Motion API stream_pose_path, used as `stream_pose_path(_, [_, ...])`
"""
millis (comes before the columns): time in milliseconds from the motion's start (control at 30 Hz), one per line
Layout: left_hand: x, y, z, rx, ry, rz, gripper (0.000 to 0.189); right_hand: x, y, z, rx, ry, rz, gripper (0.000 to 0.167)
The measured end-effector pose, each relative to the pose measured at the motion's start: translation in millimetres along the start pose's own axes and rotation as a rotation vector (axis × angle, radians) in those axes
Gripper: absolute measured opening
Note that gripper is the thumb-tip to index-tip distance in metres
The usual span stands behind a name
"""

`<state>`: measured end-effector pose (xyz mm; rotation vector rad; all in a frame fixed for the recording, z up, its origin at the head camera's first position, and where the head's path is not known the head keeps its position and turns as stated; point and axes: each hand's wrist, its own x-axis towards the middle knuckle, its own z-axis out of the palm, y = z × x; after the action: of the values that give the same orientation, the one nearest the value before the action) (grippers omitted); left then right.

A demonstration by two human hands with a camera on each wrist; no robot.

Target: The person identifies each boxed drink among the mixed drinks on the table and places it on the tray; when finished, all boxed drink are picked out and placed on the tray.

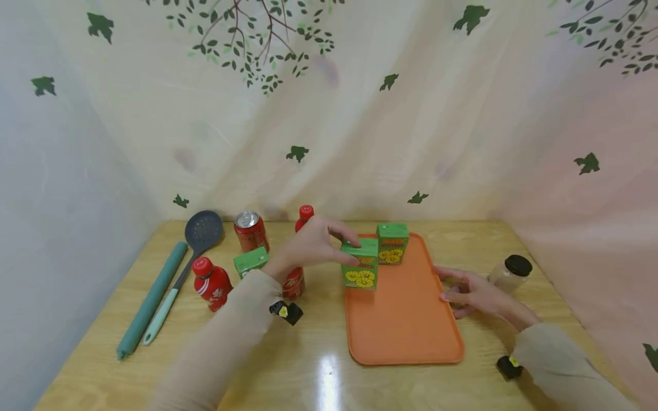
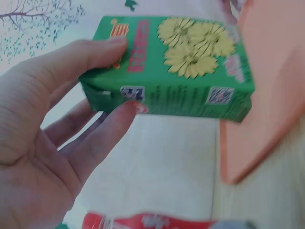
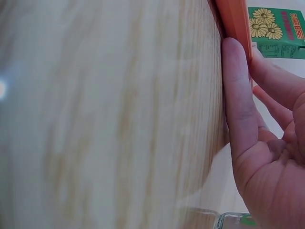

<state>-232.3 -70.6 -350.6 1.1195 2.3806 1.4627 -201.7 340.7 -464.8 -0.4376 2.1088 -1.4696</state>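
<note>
My left hand (image 1: 316,246) grips a green drink carton (image 1: 361,278) with yellow flowers by its top end, thumb on one face and fingers on the other sides. In the head view that carton overlaps the left part of an orange tray (image 1: 403,325); the left wrist view shows its flower face (image 2: 190,45) and a printed side. A second green carton (image 1: 392,245) of the same kind stands upright at the tray's far end. At the tray's right edge, my right hand (image 1: 475,294) pinches the rim between thumb and fingers, as the right wrist view shows close up.
Left of the tray stand red bottles (image 1: 212,285), a red can (image 1: 251,233) and another green carton (image 1: 251,260), partly behind my left arm. A skimmer (image 1: 204,231) and teal rolled item (image 1: 154,299) lie far left. A black-lidded jar (image 1: 511,271) stands beyond my right hand.
</note>
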Motion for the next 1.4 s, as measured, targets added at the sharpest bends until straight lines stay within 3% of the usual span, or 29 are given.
stream_pose_path(200, [11.5, -0.7, 28.3, -0.048, 0.098, -0.004, 0.021, -6.2, 2.9, -1.8, 0.001, -0.003, -0.008, 0.076])
stream_pose_path(500, [20.6, -14.4, 55.4, -0.032, 0.199, -0.045, 0.025, -0.5, 4.6, 2.9, 0.013, 0.004, -0.014, 0.076])
stream_pose_path(833, [27.2, -32.0, 73.8, 0.016, 0.202, 0.005, 0.025, 1.7, 4.3, 1.6, -0.008, 0.018, -0.001, 0.076])
stream_pose_path(1000, [29.1, -35.5, 80.1, 0.053, 0.211, 0.0, 0.028, 1.5, 4.5, 1.2, -0.012, 0.014, -0.012, 0.076])
stream_pose_path(1167, [30.0, -40.4, 86.2, 0.049, 0.24, -0.008, 0.028, 1.1, 5.3, 1.3, 0.0, 0.013, -0.01, 0.076])
stream_pose_path(1400, [32.5, -43.4, 91.7, 0.009, 0.258, 0.036, 0.025, 1.2, 6.1, 0.6, 0.001, 0.025, 0.006, 0.076])
